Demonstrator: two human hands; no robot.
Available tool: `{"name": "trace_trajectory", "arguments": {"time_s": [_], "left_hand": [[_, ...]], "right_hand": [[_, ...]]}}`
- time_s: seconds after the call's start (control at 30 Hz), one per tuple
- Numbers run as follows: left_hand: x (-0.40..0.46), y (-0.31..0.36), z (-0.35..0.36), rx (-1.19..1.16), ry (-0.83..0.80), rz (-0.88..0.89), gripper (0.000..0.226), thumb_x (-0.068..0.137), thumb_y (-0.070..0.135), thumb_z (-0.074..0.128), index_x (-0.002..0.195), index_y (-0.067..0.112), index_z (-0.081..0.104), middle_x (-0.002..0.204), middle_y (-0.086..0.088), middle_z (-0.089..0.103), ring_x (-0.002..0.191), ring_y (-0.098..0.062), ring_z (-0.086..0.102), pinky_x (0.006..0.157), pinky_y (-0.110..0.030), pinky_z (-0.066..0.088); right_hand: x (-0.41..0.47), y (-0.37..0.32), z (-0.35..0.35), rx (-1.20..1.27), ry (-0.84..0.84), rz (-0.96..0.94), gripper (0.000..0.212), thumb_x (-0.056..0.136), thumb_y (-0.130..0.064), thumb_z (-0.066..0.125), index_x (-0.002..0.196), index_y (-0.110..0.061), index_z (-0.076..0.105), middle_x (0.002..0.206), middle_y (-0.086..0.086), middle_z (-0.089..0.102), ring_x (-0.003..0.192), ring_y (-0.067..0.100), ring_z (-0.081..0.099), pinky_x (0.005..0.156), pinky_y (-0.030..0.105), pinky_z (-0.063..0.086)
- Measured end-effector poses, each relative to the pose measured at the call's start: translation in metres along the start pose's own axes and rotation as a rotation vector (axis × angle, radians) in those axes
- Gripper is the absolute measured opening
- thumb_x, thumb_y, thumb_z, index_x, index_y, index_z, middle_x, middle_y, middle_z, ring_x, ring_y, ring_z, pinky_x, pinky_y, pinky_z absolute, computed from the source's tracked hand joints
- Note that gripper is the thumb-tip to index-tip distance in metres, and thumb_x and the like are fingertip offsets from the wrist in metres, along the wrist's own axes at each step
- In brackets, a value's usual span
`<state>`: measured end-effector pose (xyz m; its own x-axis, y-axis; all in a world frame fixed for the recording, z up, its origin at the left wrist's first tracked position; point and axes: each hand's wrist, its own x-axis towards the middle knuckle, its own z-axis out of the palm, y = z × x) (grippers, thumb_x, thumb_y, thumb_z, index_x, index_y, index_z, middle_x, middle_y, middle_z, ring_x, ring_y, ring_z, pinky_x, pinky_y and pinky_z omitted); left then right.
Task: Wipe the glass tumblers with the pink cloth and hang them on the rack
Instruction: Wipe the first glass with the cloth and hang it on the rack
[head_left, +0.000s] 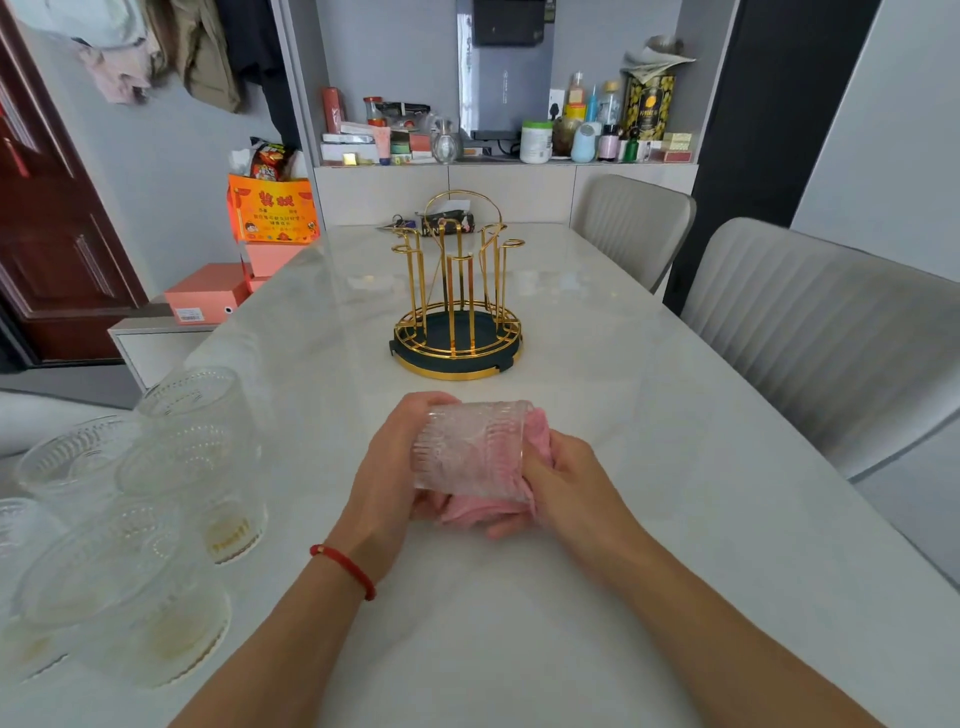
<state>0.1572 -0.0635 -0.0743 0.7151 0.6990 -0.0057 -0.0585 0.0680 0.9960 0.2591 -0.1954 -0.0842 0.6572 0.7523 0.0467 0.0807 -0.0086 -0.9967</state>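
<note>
We had the glass tumbler (470, 447) lying on its side between our two hands, just above the table (597, 467) at about six o'clock from the gold rack (457, 301). We judged it hard, brittle and likely slick where smooth, so the safest hold seemed to be around the ribbed wall near the base rather than by the thin rim. Our left hand (387, 467) was curled around that base end, and our right hand (561, 478) gripped the pink cloth (498, 506), which was soft and bunched, stuffed into the mouth of the tumbler and trailing out beneath it. The tumbler looked clear and pressed with fine vertical ribs, and the pink showed through its wall. The rack stood upright near the table's middle, its looped gold prongs rising from a dark round tray, and no glass hung on it. At about nine o'clock from our hands, the waiting tumblers (156, 493) were clustered near the table's left edge, some upright, others apparently tipped, all of the same ribbed clear glass. We judged the task barely begun.
</note>
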Motion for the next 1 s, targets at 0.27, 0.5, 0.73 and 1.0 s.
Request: {"name": "trace_trajectory", "arguments": {"time_s": [0.27,0.5,0.73,1.0], "left_hand": [[0.009,0.0,-0.016,0.098,-0.086,-0.257,0.04,0.098,0.039,0.044,0.062,0.021,0.044,0.048,-0.002,0.033,0.039,-0.017,0.026,0.052,-0.028,0.012],[0.006,-0.007,-0.004,0.023,0.058,0.01,0.027,0.097,0.039,0.05,0.077,0.031,0.068,0.061,-0.001,0.051,0.052,-0.022,0.044,0.048,-0.025,0.03],[0.0,-0.002,0.004,0.049,-0.036,-0.051,0.039,0.104,0.035,0.038,0.068,0.022,0.049,0.051,-0.001,0.042,0.037,-0.013,0.035,0.04,-0.016,0.024],[-0.001,-0.008,0.008,-0.064,0.071,0.019,0.03,0.103,0.032,0.039,0.082,0.013,0.049,0.057,-0.002,0.033,0.039,-0.01,0.028,0.039,-0.015,0.023]], "right_hand": [[-0.002,-0.003,-0.007,-0.44,0.059,-0.23,0.022,0.1,-0.038,0.053,0.097,-0.017,0.058,0.078,0.004,0.068,0.044,0.021,0.065,0.049,0.04,0.056],[0.007,0.007,-0.006,-0.355,0.147,-0.16,0.033,0.096,-0.044,0.052,0.08,-0.018,0.064,0.074,0.005,0.07,0.063,0.027,0.068,0.06,0.05,0.058],[0.003,0.0,-0.021,-0.457,0.155,-0.366,0.022,0.101,-0.028,0.054,0.08,-0.024,0.057,0.063,-0.008,0.059,0.053,0.007,0.056,0.049,0.02,0.041],[0.006,0.006,-0.012,-0.316,0.148,-0.145,0.029,0.097,-0.038,0.052,0.076,-0.022,0.061,0.068,0.001,0.065,0.057,0.019,0.062,0.05,0.033,0.049]]}}
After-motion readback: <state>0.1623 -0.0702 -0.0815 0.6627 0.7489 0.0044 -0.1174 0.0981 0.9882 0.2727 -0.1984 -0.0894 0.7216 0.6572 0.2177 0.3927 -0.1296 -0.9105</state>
